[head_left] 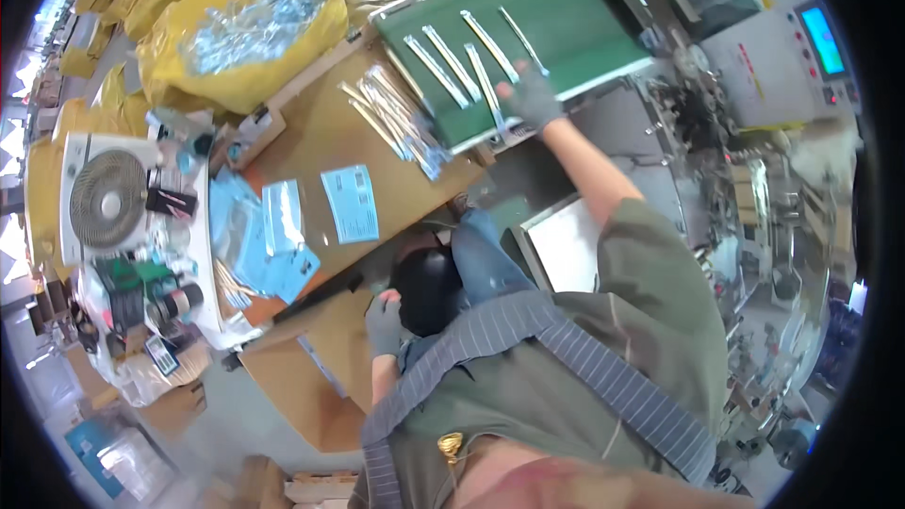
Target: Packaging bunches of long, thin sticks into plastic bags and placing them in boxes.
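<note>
My right hand (533, 99), in a grey glove with bare fingertips, reaches over the near edge of a green conveyor belt (584, 19). Its fingers are apart and stretched toward several slim sticks in clear wrappers (483, 33) lying on the belt. One wrapped stick (485, 85) lies just left of the thumb. My left hand (384, 323), gloved the same way, is low beside my lap with its fingers curled; nothing shows in it. A loose bundle of similar wrapped sticks (382, 108) rests on the brown table (302, 151) left of the belt.
Blue-and-white printed pouches (350, 205) lie on the table. A yellow bag (160, 61) full of clear-blue wrappers stands behind it. At the left is a fan (108, 198). Machinery with a control screen (822, 41) stands at the right; a white-topped box (563, 245) sits below the belt.
</note>
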